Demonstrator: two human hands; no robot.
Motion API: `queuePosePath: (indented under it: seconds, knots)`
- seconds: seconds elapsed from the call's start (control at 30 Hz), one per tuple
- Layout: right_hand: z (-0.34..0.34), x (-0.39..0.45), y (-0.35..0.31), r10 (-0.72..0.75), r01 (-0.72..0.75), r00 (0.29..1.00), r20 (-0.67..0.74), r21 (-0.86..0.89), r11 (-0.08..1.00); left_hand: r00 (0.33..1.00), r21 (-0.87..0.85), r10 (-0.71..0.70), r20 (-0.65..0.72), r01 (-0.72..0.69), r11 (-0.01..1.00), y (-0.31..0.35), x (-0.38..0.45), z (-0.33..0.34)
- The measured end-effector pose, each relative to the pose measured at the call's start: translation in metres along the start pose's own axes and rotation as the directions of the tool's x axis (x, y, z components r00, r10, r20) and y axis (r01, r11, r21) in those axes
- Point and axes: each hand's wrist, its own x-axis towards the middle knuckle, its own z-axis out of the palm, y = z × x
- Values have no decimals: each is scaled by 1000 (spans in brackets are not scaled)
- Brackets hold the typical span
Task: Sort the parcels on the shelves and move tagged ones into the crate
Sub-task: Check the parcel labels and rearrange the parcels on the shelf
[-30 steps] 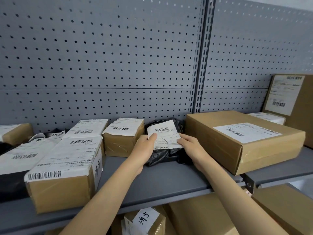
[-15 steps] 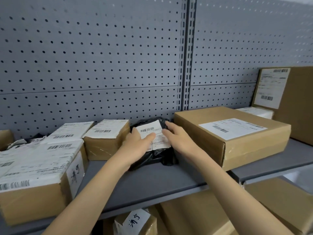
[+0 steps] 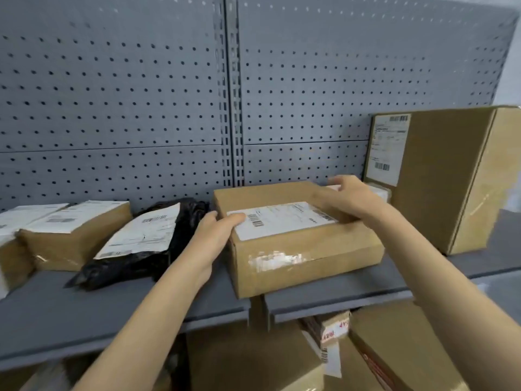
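Observation:
A flat brown cardboard box [image 3: 304,261] with a white shipping label [image 3: 282,220] on top lies on the grey shelf [image 3: 141,303]. My left hand [image 3: 217,232] rests on the box's near left top corner, fingers touching the label's edge. My right hand [image 3: 346,196] lies blurred over the box's far right top, fingers spread. Left of the box lies a black plastic parcel [image 3: 146,258] with a white label, free of both hands. No crate is in view.
A tall upright cardboard box [image 3: 451,176] with a label stands at the right. Smaller labelled boxes [image 3: 70,235] sit at the left. A grey pegboard wall [image 3: 141,94] backs the shelf. More cardboard parcels [image 3: 380,348] fill the lower shelf.
Both hands have left the black parcel and moved right onto the flat brown box. The view has swung right, and the black parcel now lies flat on the shelf.

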Motion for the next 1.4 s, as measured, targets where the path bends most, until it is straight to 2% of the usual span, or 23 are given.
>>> queuePosePath:
  seconds: [0.1,0.23,0.3,0.4,0.57,0.8,1.03,1.13,1.23,1.4]
  knots:
    - [-10,5,21,32,-23,996,80,-110,994,997,-25,8,-79,-10,1000,-2,-11,9]
    - [-16,8,28,-32,46,991,130,-111,993,991,4,49,-129,-48,999,2,-31,15]
    - [-19,8,35,-76,84,984,163,-47,995,987,2,57,-148,-57,998,3,-43,17]
    - [-26,5,46,-139,115,976,170,143,983,982,-19,85,-167,-90,996,4,-60,17]
    - [-37,-6,58,-236,213,971,31,330,920,968,-27,207,-145,-213,977,10,-79,15]
    - [-50,-28,67,-344,393,919,-195,543,742,909,-106,376,-182,-398,911,15,-84,14]
    - [-57,-45,58,-464,569,822,-328,451,688,885,-200,393,-251,-445,873,11,-68,18]
    - [-54,-48,56,-466,568,823,-325,433,700,844,-138,458,-278,-507,851,12,-65,14]
    - [-46,-47,60,-429,530,848,-312,457,715,772,-10,570,-281,-597,802,19,-67,9]
    - [-23,-44,59,-299,368,928,-221,665,650,647,178,743,-170,-722,669,40,-81,10]
